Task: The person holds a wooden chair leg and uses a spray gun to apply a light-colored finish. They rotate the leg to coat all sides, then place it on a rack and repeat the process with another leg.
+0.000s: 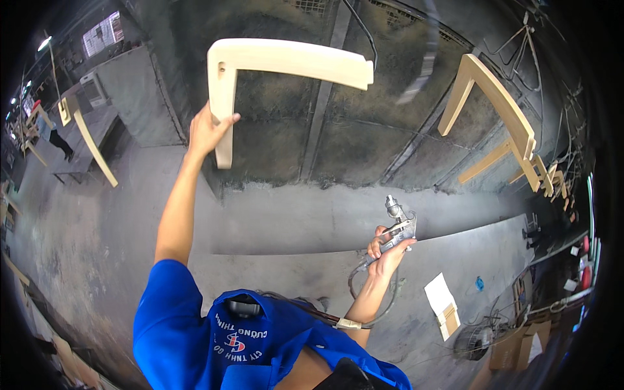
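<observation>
My left hand [209, 133] is closed around the upright part of a pale L-shaped wooden frame piece [292, 57], raised at the upper left. A hole shows near its corner, and its far right end has a stepped tenon. A dark wire [365, 29] comes down to that end; whether it is fastened there I cannot tell. Lower and to the right, my right hand [388, 255] grips a metal spray gun [400, 226] by its handle, the nozzle pointing up and away. From the handle a hose [395, 292] loops back past my forearm. The gun and the wood are apart.
Similar wooden frames [504, 97] hang in a row at the right, with another hanging piece [94, 149] at the left. A stained dark wall [279, 130] stands ahead. A person [52, 133] is far left. White sheet [442, 296], fan [472, 341] and cardboard box [510, 351] lie lower right.
</observation>
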### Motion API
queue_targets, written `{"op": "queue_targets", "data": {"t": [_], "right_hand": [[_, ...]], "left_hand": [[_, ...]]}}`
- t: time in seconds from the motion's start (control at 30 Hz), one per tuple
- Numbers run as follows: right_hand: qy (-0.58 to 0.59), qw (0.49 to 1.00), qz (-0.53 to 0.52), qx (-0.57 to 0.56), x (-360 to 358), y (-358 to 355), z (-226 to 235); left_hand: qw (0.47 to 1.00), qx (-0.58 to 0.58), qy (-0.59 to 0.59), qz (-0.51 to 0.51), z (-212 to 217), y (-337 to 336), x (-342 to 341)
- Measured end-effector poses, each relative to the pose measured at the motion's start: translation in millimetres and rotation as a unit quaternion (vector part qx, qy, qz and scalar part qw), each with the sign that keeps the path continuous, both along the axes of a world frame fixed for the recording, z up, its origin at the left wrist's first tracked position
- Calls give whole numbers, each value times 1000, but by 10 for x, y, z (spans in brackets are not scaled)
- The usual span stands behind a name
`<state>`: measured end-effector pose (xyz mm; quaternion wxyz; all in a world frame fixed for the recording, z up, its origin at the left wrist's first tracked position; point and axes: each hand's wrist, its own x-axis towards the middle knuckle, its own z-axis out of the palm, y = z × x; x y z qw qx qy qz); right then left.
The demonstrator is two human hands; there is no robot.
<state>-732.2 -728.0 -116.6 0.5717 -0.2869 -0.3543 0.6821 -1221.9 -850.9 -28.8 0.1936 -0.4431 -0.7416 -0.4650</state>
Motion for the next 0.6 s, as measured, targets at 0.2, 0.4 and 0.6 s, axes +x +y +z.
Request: {"op": "queue_targets", "data": {"t": [0.2, 0.4, 0.6], "right_hand": [[-152, 946, -116, 262, -270, -234, 314], [-85, 928, 147, 333, -235, -179, 811], [-135, 947, 10, 290, -274, 255, 1274]], "left_hand": [[956, 79, -226, -169, 196, -65, 675], [844, 81, -468, -248, 256, -106, 894], [903, 119, -351, -217, 119, -116, 965]]}}
